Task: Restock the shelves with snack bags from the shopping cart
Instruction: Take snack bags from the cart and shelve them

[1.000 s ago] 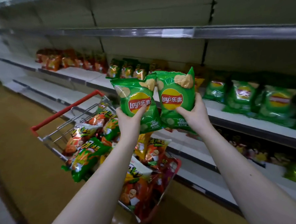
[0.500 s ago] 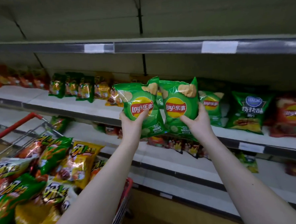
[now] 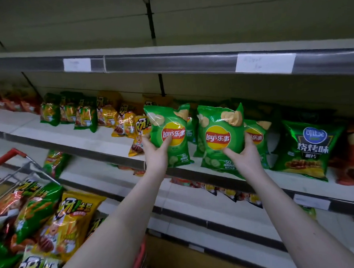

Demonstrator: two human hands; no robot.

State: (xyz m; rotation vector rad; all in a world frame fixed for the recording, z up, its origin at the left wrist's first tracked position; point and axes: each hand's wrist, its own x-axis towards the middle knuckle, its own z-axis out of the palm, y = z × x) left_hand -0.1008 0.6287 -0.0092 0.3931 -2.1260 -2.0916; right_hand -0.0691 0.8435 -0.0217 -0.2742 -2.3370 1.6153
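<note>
One green Lay's bag (image 3: 173, 134) is gripped low by the left hand (image 3: 155, 155), a second Lay's bag (image 3: 220, 138) at its three o'clock by the right hand (image 3: 245, 160), both upright over the middle shelf (image 3: 80, 137), the loaded shopping cart (image 3: 5, 158) at eight o'clock.

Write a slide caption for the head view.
Left hand holds the left Lay's bag, right hand the right Lay's bag, at the shelf beside the shopping cart.

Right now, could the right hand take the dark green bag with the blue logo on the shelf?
Probably not yet: the right hand grips a green Lay's bag. The dark green bag itself stands close by at the shelf front, nothing before it.
</note>
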